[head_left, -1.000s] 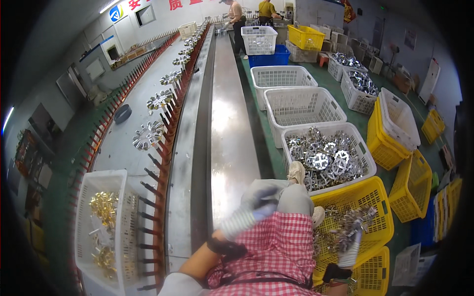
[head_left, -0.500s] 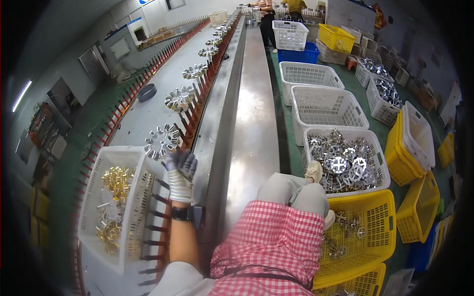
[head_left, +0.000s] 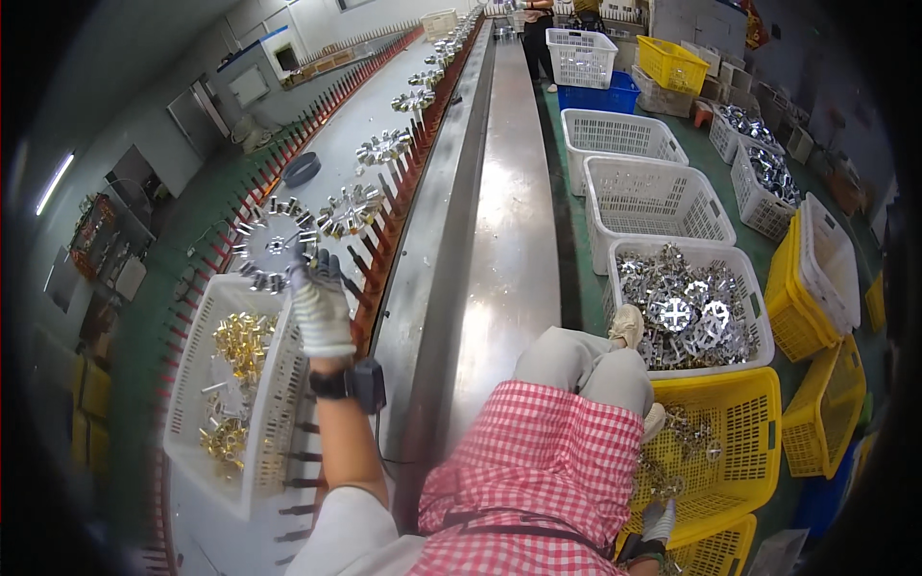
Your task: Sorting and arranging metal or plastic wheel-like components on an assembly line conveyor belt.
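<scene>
My left hand (head_left: 323,305), in a striped grey-and-white glove, grips the lower right edge of a round silver disc (head_left: 274,242) with short metal pieces set around its rim. The disc is tilted above the conveyor line, beside another silver wheel of parts (head_left: 350,211). Just below the disc stands a white basket (head_left: 264,403) with gold-coloured metal pieces (head_left: 240,344) and clear or silver ones. At the lower right my gloved right hand (head_left: 659,523) is by the near yellow basket (head_left: 740,461), which has some small metal parts in it; its fingers are too small to read.
Upright red-and-black pegs (head_left: 375,240) line the conveyor, with more silver wheels farther along. A steel ledge (head_left: 504,240) runs alongside. On the right stand a white basket heaped with silver parts (head_left: 677,307), other white baskets (head_left: 658,197) and stacked yellow ones (head_left: 792,288). Another person (head_left: 538,43) stands far off.
My left hand has moved up and left, and the disc is now in its grip, farther from the pegs. My right hand has come into view at the lower right. The view has shifted slightly.
</scene>
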### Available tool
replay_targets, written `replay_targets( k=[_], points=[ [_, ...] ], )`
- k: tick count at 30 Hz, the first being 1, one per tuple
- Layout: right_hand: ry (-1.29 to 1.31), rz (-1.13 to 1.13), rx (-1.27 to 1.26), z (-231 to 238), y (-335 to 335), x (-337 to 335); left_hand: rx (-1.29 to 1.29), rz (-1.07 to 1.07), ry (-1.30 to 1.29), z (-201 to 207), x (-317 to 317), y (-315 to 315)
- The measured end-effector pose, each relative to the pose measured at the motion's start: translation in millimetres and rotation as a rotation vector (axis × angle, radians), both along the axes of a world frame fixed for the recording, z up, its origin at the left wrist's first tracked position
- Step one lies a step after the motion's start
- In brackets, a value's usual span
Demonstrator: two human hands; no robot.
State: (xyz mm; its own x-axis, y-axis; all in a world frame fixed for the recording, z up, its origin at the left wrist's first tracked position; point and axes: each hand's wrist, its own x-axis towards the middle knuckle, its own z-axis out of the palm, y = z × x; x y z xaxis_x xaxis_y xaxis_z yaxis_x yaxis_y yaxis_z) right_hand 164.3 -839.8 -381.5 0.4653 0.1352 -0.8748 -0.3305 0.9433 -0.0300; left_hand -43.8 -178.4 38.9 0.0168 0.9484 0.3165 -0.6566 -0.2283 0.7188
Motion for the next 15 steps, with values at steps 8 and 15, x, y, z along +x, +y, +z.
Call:
replay_targets(
  k=[8, 15],
  points=[
    [-0.502, 0.693, -0.838, 164, 82, 19, -0.356, 0.026, -0.073, -15, 11, 28],
    [-0.924, 0.784, -0.753, 245, 141, 41, 0.243, 0.123, 0.022, 47, -4, -49]
  ],
)
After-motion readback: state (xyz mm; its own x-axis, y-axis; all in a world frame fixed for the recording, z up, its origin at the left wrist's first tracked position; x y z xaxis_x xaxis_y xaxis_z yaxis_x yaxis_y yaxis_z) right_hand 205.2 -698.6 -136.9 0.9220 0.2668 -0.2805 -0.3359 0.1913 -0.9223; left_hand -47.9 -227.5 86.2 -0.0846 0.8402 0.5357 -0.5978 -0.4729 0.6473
